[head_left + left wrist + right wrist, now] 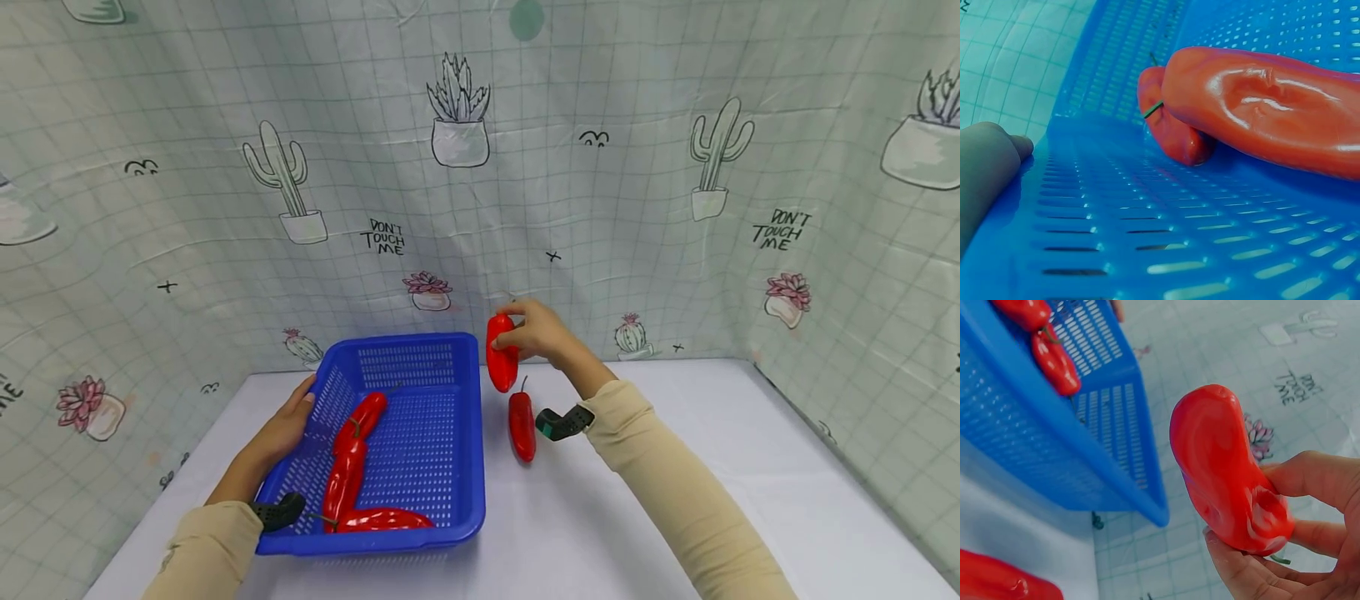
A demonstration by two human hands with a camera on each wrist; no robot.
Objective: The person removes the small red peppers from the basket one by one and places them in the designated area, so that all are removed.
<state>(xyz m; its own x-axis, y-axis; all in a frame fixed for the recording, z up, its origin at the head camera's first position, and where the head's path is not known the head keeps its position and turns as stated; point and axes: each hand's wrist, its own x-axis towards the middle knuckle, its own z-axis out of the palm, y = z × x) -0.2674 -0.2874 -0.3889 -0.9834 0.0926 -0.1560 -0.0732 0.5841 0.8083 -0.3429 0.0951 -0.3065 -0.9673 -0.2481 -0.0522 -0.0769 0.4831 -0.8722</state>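
My right hand (534, 332) holds a red chili pepper (501, 354) up beside the basket's right rim, thumb and fingers round its stem end. In the right wrist view the held pepper (1219, 469) hangs clear of the basket, its green stem near the palm. Below it, another red pepper (522, 427) lies on the table. My left hand (288, 423) rests along the left rim of the blue plastic basket (480, 450), some of its fingers hidden. Inside lie three red peppers: one far back (366, 414), a middle one (345, 479) and a near one (386, 520).
A white table (645, 475) carries the basket and the loose pepper. Behind and at both sides hangs a pale gridded cloth (525, 192) printed with cacti. Dark straps with small devices sit at both wrists, the right one (562, 423) near the loose pepper.
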